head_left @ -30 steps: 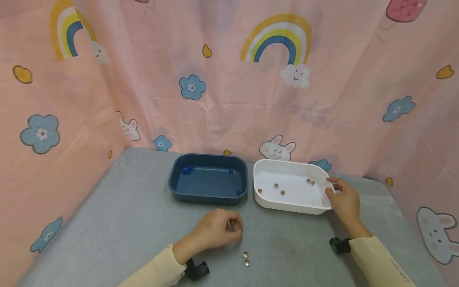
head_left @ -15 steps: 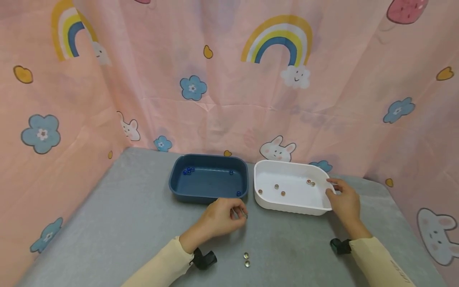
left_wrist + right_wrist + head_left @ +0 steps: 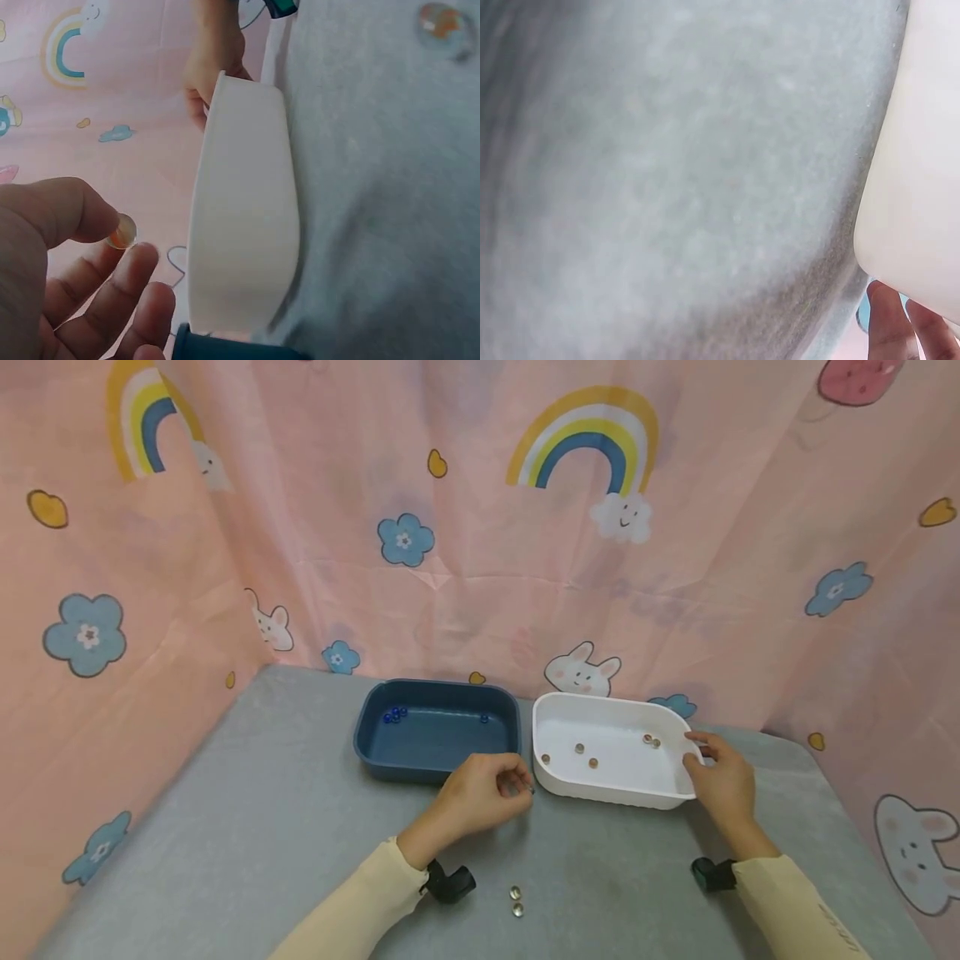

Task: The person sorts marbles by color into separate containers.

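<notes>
My left hand (image 3: pixel 486 793) pinches a clear marble with an orange streak (image 3: pixel 122 232) between thumb and fingertips. It is above the table, in front of the gap between the two trays, and covers the near right corner of the blue tray (image 3: pixel 420 773). At the right end of the white tray (image 3: pixel 611 789), my right hand (image 3: pixel 723 785) grips the rim with thumb and fingers. Several amber-looking marbles (image 3: pixel 593 763) lie spread on the white tray's floor. Dark blue marbles (image 3: pixel 396 715) sit in the blue tray, mostly grouped at its left.
Two loose clear marbles (image 3: pixel 516 902) lie close together on the grey table (image 3: pixel 247 827), nearer the front than my left hand. A pink patterned curtain (image 3: pixel 465 610) hangs behind the trays and along both sides.
My left hand has moved away from the loose marbles, forward and to the right toward the trays, carrying the pinched marble. My right hand stays on the white tray's rim.
</notes>
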The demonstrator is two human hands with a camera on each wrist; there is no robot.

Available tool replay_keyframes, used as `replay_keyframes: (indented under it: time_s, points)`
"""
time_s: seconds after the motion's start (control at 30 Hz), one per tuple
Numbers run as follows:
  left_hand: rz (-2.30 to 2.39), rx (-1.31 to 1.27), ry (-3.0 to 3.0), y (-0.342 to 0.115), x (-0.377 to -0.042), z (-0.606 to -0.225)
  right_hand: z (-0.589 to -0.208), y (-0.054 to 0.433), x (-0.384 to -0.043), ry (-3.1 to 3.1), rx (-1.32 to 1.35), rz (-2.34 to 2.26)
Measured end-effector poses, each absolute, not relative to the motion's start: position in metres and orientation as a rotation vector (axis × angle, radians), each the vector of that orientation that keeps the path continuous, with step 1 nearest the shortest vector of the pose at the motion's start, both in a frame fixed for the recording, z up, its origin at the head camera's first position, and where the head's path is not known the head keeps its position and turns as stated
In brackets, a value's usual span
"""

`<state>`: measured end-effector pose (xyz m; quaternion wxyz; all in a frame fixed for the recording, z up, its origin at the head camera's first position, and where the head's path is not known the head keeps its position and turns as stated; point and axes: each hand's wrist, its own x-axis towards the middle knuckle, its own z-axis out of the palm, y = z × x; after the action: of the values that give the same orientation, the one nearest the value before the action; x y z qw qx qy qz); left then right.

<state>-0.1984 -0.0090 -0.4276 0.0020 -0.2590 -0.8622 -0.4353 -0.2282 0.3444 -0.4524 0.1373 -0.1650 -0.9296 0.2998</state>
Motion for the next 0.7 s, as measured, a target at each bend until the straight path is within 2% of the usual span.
replay_keyframes:
  time_s: [0.7]
  points:
    - [-1.342, -0.826, -2.641, 0.031, -0.233, -0.404, -0.452, 0.344, -0.228, -2.701, -0.48, 0.872]
